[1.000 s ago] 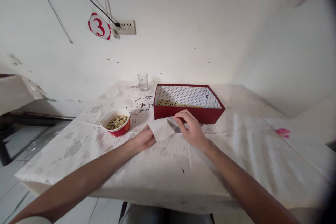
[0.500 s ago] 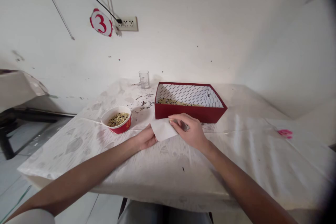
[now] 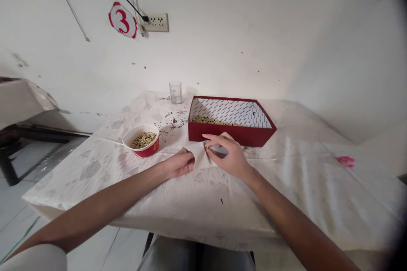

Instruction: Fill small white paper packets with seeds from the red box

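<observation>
A white paper sheet (image 3: pixel 200 157) lies flat on the table between my hands, just in front of a red box (image 3: pixel 232 134). My left hand (image 3: pixel 178 164) rests curled on the sheet's left edge, its fingers closed on the paper. My right hand (image 3: pixel 226 155) presses on the right part of the sheet, thumb and forefinger pinched together on something I cannot make out. The red box has a patterned white lining and holds a layer of mixed grains (image 3: pixel 211 120) along its near wall.
A red and white bowl (image 3: pixel 141 140) of mixed grains stands left of my hands. A small clear glass (image 3: pixel 175 92) stands at the back by the wall, with dark specks scattered in front of it. A pink scrap (image 3: pixel 345 160) lies at the right. The white cloth (image 3: pixel 286 186) covers the table.
The paper sheet, raised and folded between my hands before, now lies flat on the table. My right hand has dropped onto it and my left hand has slid a little to the right.
</observation>
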A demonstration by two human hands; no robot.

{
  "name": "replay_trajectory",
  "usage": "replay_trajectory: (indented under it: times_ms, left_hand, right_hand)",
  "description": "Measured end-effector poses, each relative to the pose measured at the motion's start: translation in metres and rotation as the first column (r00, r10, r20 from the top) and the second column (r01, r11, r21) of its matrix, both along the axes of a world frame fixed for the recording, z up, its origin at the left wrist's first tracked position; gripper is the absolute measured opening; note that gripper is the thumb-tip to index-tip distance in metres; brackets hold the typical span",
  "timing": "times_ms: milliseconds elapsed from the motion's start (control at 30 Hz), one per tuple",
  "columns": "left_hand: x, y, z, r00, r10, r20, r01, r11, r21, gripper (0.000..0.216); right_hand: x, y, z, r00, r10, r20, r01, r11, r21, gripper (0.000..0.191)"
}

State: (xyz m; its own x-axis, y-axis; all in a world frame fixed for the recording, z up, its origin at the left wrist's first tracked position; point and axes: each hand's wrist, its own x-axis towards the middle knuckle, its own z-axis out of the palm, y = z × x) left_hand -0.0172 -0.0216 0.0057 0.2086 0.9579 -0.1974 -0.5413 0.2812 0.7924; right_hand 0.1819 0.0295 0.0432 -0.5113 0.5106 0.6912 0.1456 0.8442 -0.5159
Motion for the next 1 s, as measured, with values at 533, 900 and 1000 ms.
replay_trajectory:
  times_ms: [533, 900, 1000]
  left_hand:
    - [-0.015, 0.009, -0.025, 0.999, -0.025, 0.028, 0.026, 0.999, -0.043, 0.028]
    - [-0.002, 0.005, 0.002, 0.994, -0.094, 0.050, 0.094, 0.995, 0.015, 0.030]
    - [-0.002, 0.003, 0.001, 0.987, -0.154, 0.039, 0.151, 0.987, 0.055, 0.033]
  right_hand:
    - [-0.003, -0.007, -0.007, 0.998, 0.042, -0.036, -0.044, 0.998, -0.041, 0.065]
    - [-0.003, -0.004, -0.006, 0.995, -0.054, -0.085, 0.052, 0.998, -0.020, 0.059]
    - [-0.006, -0.008, -0.007, 0.991, -0.030, -0.128, 0.006, 0.983, -0.185, 0.060]
